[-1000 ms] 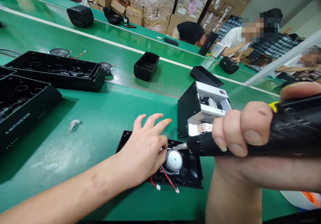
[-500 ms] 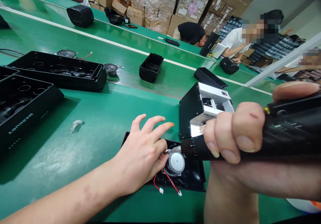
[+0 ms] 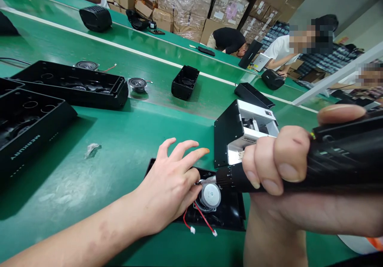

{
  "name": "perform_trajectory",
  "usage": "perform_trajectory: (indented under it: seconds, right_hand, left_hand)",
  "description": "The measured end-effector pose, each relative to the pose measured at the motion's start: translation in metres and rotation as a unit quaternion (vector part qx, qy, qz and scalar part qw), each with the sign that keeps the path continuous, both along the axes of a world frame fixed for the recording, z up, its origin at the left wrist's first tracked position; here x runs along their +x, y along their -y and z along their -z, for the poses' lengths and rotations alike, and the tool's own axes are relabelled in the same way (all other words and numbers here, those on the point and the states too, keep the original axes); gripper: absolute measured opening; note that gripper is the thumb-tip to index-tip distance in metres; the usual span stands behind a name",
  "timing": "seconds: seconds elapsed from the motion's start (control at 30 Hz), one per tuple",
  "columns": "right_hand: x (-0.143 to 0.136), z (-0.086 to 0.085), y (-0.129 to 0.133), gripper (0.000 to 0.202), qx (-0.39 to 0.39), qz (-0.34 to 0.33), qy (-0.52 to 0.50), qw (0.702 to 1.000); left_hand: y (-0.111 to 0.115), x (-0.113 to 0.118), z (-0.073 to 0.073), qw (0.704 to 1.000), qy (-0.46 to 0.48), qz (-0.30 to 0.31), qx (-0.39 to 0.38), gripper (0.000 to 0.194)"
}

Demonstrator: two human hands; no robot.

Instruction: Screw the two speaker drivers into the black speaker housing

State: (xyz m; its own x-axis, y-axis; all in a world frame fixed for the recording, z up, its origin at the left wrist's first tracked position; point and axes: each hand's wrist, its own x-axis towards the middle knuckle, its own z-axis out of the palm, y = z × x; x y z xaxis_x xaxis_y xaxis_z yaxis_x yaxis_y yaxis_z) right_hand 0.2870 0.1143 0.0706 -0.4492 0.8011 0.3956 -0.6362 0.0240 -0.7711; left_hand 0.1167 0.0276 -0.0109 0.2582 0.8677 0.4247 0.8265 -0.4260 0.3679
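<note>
My right hand [image 3: 275, 163] is wrapped around a black electric screwdriver [image 3: 335, 155] held level, its bit pointing left. At the bit's tip, the thumb and index finger of my left hand [image 3: 173, 187] are pinched together, the other fingers spread. What they pinch is hidden. Just below the tip sits a round speaker driver [image 3: 211, 195] with a silver back, in a black speaker panel [image 3: 231, 213]. Red wires with white connectors [image 3: 192, 230] hang over the panel's near edge.
Behind the screwdriver stands a black and silver screw feeder [image 3: 227, 133]. Open black speaker housings [image 3: 38, 133] lie at left. Farther back, the green belt [image 3: 155, 67] carries another driver [image 3: 137, 84] and a small black box [image 3: 185, 82]. People work across it, before stacked cartons [image 3: 185, 3].
The small box and loose drivers on the belt have shifted slightly right. My right hand and the screwdriver's body have moved slightly left; my left hand stays at the tip.
</note>
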Motion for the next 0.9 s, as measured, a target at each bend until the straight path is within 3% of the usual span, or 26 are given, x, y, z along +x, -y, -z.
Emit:
perform_trajectory:
  seconds: [0.13,0.67,0.9]
  right_hand:
    - [-0.003,-0.006,-0.001,0.015,0.076,0.031,0.015,0.997]
    - [-0.007,-0.001,-0.001,0.015,0.080,0.018,-0.001,0.997]
    - [-0.003,-0.004,0.001,0.016,0.069,0.025,0.027,0.997]
  left_hand:
    - [0.002,0.000,-0.003,1.000,0.012,0.003,-0.028,0.026]
    - [0.002,-0.003,-0.006,0.999,0.017,0.006,-0.036,0.025]
    - [0.001,-0.003,-0.011,0.998,0.030,0.013,-0.049,0.014]
